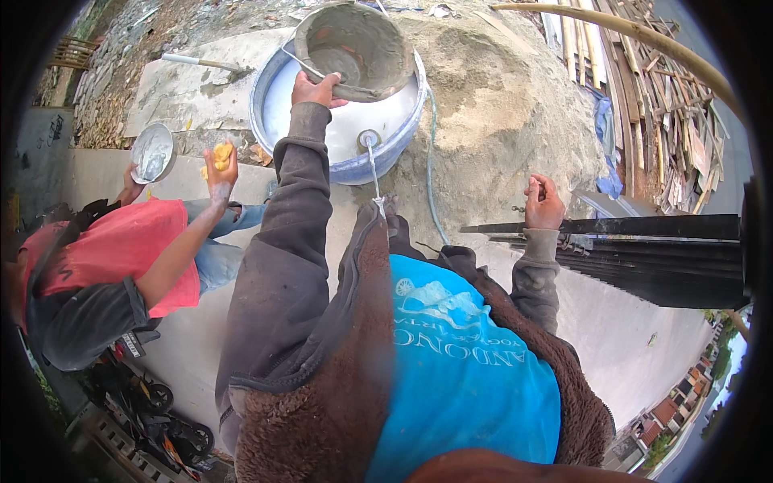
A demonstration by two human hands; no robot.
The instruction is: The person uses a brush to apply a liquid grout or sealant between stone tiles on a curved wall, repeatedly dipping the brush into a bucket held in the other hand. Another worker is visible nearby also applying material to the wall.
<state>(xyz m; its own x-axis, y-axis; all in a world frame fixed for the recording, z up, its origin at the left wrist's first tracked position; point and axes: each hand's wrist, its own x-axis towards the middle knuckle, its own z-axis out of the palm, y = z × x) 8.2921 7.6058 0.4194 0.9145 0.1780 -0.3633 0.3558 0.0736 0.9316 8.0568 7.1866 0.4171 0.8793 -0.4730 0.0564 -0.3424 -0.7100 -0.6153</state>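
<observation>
My left hand [316, 90] grips the near rim of a mortar-smeared bucket [354, 50], tilted so its mouth faces me. Only a grey coating shows inside it. The bucket hangs over the far part of a round blue tub [354, 175] of whitish liquid. A white cord [374, 167] runs from my jacket front toward a small round object [368, 140] in the tub; whether they touch I cannot tell. Off to the right, my right hand [545, 203] is held up with curled fingers and nothing visible in them, close to a black metal gate [644, 228].
At left, a person in a red top [121, 249] holds a metal bowl [153, 153] and yellow food pieces [221, 154]. A sand pile [499, 105] lies right of the tub beside a green hose [432, 173]. Timber and bamboo [644, 72] fill the far right; motorbikes [161, 410] stand lower left.
</observation>
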